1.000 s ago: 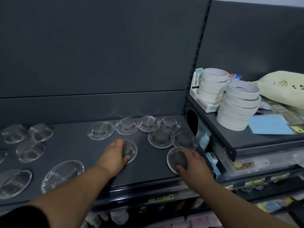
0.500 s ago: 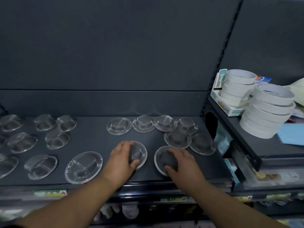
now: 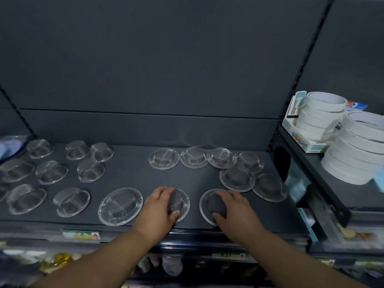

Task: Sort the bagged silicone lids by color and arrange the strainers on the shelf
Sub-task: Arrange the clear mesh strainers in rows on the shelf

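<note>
Several round mesh strainers lie dome-up on a dark shelf (image 3: 128, 177). My left hand (image 3: 160, 206) curls over one strainer (image 3: 179, 201) near the front edge, thumb at its near rim. My right hand (image 3: 233, 207) grips the dome of another strainer (image 3: 209, 204) just to the right. A larger strainer (image 3: 120, 205) lies left of my left hand. A row of strainers (image 3: 193, 157) runs along the back, and two more (image 3: 236, 178) sit at the right. Other strainers (image 3: 52, 171) are scattered on the left. No bagged lids are plainly visible.
Stacks of white tape rolls (image 3: 353, 150) and a box (image 3: 305, 140) stand on a higher shelf to the right. A bluish bag (image 3: 10, 144) shows at the far left. Price labels (image 3: 81, 234) line the shelf's front edge, with blurred goods below.
Both hands have stayed on their strainers while sliding them left along the front edge. The view has swung left, showing more strainers on the left.
</note>
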